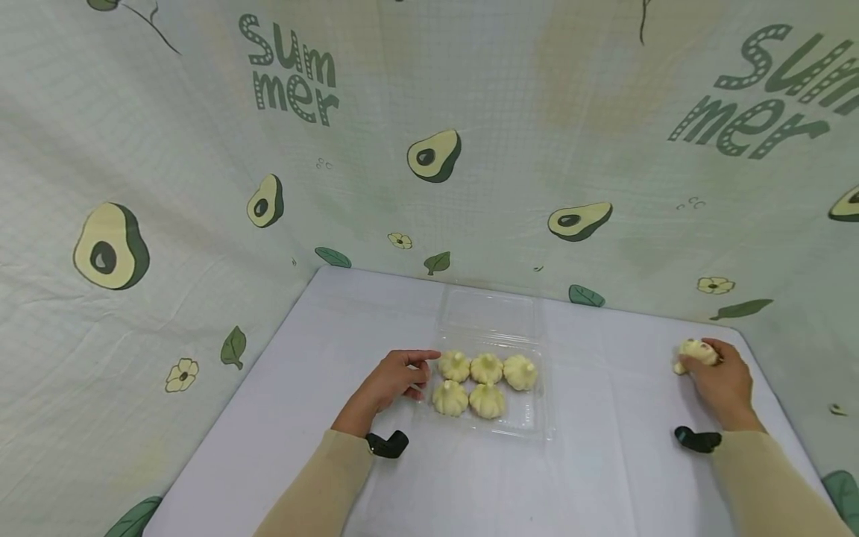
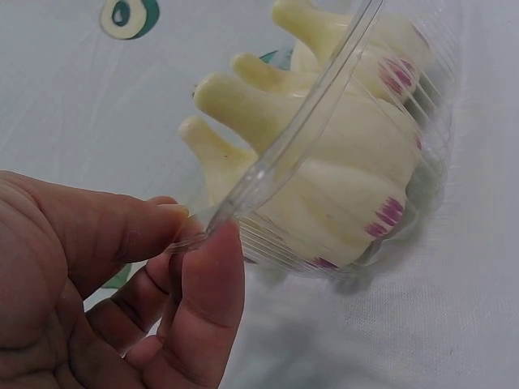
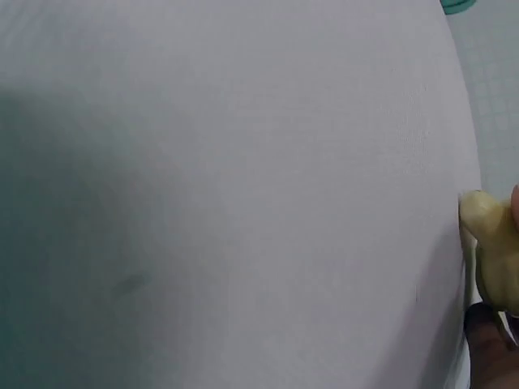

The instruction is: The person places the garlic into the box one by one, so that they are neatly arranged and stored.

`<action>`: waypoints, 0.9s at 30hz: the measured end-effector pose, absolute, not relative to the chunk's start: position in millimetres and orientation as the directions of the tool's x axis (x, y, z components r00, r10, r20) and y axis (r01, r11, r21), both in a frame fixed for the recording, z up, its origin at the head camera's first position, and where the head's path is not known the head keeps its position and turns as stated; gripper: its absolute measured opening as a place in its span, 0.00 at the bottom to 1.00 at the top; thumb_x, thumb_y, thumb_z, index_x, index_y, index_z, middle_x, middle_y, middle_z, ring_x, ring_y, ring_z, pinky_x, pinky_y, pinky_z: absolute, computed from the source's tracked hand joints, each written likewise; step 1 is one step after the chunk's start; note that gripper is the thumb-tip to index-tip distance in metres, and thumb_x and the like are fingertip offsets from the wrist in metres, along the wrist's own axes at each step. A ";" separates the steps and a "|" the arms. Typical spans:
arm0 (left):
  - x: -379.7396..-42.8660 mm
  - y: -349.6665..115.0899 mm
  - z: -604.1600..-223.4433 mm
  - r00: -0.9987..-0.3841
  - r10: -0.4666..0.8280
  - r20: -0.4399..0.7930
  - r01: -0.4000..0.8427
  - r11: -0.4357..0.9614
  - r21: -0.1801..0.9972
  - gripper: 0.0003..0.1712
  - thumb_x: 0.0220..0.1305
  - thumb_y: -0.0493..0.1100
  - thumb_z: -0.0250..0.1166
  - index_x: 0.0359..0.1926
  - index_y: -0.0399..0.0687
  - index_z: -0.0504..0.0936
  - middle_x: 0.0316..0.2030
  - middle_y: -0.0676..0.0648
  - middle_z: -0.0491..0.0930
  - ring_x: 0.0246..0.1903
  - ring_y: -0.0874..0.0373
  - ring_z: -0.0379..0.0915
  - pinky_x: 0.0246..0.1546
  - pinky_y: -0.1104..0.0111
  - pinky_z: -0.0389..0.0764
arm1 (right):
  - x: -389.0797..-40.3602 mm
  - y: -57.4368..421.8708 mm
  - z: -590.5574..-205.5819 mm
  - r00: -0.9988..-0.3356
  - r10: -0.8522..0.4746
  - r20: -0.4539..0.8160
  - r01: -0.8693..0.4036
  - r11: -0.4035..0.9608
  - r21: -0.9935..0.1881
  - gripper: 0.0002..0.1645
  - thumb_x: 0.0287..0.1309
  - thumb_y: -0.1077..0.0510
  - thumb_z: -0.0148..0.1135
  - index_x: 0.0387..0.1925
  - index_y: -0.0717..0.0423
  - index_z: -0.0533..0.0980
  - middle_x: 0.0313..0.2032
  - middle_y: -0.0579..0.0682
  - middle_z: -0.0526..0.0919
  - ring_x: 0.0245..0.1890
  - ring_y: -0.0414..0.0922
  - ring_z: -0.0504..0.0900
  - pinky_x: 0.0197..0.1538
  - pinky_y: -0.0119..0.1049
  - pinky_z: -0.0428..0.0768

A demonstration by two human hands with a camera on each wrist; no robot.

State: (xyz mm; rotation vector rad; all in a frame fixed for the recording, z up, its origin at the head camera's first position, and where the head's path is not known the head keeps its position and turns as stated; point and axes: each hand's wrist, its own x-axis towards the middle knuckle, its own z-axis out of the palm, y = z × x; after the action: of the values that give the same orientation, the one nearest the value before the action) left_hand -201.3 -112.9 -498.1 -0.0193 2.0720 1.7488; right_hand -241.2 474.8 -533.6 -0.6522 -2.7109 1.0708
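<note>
A clear plastic box (image 1: pixel 533 418) with its lid (image 1: pixel 492 312) folded back lies on the table. Several garlic bulbs (image 1: pixel 486 401) sit in it in two rows, stems up, and its front right spot holds none. My left hand (image 1: pixel 400 375) is at the box's left side; the left wrist view shows thumb and forefinger pinching the plastic rim (image 2: pixel 280 158). Far to the right, my right hand (image 1: pixel 727 384) grips another garlic bulb (image 1: pixel 691 350), its stem pointing left. Only the bulb's edge and some fingers show in the right wrist view.
The table (image 1: pixel 611 388) wears a white cloth. A printed curtain (image 1: pixel 496 216) with avocados hangs close behind it and along its left and right sides. Each wrist carries a black strap-on camera.
</note>
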 end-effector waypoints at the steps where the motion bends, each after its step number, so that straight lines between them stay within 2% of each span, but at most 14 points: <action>1: -201.2 -112.7 -497.9 -0.909 0.257 -0.329 -0.281 0.208 0.937 0.25 0.72 0.29 0.60 0.67 0.46 0.83 0.39 0.47 0.76 0.34 0.56 0.73 0.29 0.69 0.85 | -240.6 474.4 -533.9 -0.892 0.452 -0.014 0.339 0.648 -0.682 0.42 0.72 0.50 0.61 0.77 0.68 0.61 0.69 0.74 0.68 0.63 0.66 0.70 0.45 0.39 0.69; 3: -200.9 -112.4 -497.7 -0.909 0.255 -0.329 -0.280 0.210 0.937 0.25 0.72 0.29 0.61 0.67 0.46 0.83 0.39 0.47 0.76 0.34 0.56 0.73 0.29 0.69 0.85 | -239.5 473.5 -534.3 -0.893 0.450 -0.007 0.331 0.646 -0.687 0.42 0.72 0.49 0.62 0.76 0.67 0.62 0.69 0.72 0.69 0.58 0.63 0.71 0.42 0.33 0.65; 10: -201.5 -111.6 -498.0 -0.907 0.254 -0.336 -0.287 0.213 0.934 0.25 0.73 0.30 0.61 0.67 0.46 0.83 0.40 0.46 0.76 0.34 0.57 0.73 0.30 0.69 0.85 | -235.9 468.9 -536.3 -0.891 0.452 0.036 0.291 0.631 -0.719 0.40 0.69 0.49 0.66 0.73 0.65 0.65 0.63 0.67 0.71 0.43 0.45 0.70 0.37 0.29 0.68; 13: -202.0 -110.9 -497.2 -0.907 0.253 -0.336 -0.285 0.218 0.933 0.25 0.73 0.29 0.61 0.66 0.46 0.83 0.40 0.46 0.76 0.34 0.57 0.73 0.30 0.69 0.85 | -233.3 466.7 -535.6 -0.886 0.461 0.041 0.289 0.621 -0.729 0.40 0.69 0.50 0.67 0.73 0.66 0.64 0.62 0.68 0.71 0.44 0.47 0.70 0.37 0.29 0.68; 17: -202.4 -110.2 -496.3 -0.910 0.251 -0.330 -0.276 0.226 0.934 0.25 0.72 0.29 0.61 0.66 0.46 0.84 0.39 0.46 0.76 0.33 0.57 0.73 0.29 0.69 0.85 | -229.2 461.5 -530.2 -0.879 0.476 -0.001 0.313 0.577 -0.754 0.46 0.69 0.48 0.66 0.75 0.68 0.57 0.67 0.70 0.65 0.53 0.56 0.68 0.41 0.29 0.66; 20: -202.8 -110.3 -496.2 -0.910 0.246 -0.334 -0.281 0.226 0.932 0.25 0.72 0.29 0.60 0.66 0.47 0.84 0.39 0.46 0.76 0.34 0.57 0.73 0.29 0.69 0.85 | -226.4 456.7 -525.8 -0.875 0.482 -0.041 0.339 0.551 -0.762 0.48 0.70 0.45 0.65 0.74 0.69 0.53 0.70 0.70 0.61 0.57 0.58 0.67 0.42 0.28 0.66; 24: -202.6 -111.2 -496.4 -0.909 0.242 -0.339 -0.287 0.225 0.931 0.24 0.73 0.29 0.60 0.66 0.47 0.84 0.39 0.46 0.76 0.34 0.56 0.74 0.30 0.69 0.85 | -223.6 450.9 -522.8 -0.874 0.482 -0.060 0.352 0.543 -0.763 0.49 0.70 0.43 0.65 0.73 0.69 0.52 0.67 0.68 0.62 0.54 0.56 0.69 0.39 0.27 0.68; 27: -201.5 -111.5 -497.8 -0.908 0.249 -0.338 -0.287 0.220 0.932 0.24 0.73 0.29 0.61 0.66 0.46 0.83 0.40 0.46 0.77 0.35 0.56 0.74 0.30 0.69 0.86 | -221.6 446.3 -522.4 -0.877 0.478 -0.044 0.335 0.544 -0.770 0.47 0.70 0.43 0.66 0.71 0.68 0.54 0.61 0.62 0.66 0.49 0.49 0.70 0.36 0.24 0.69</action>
State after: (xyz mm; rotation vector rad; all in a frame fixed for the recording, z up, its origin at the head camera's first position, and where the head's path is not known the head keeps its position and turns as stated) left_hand -201.5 -111.5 -497.8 -0.0355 2.0828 1.7320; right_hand -221.6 446.3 -522.4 -0.6930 -2.6061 1.2441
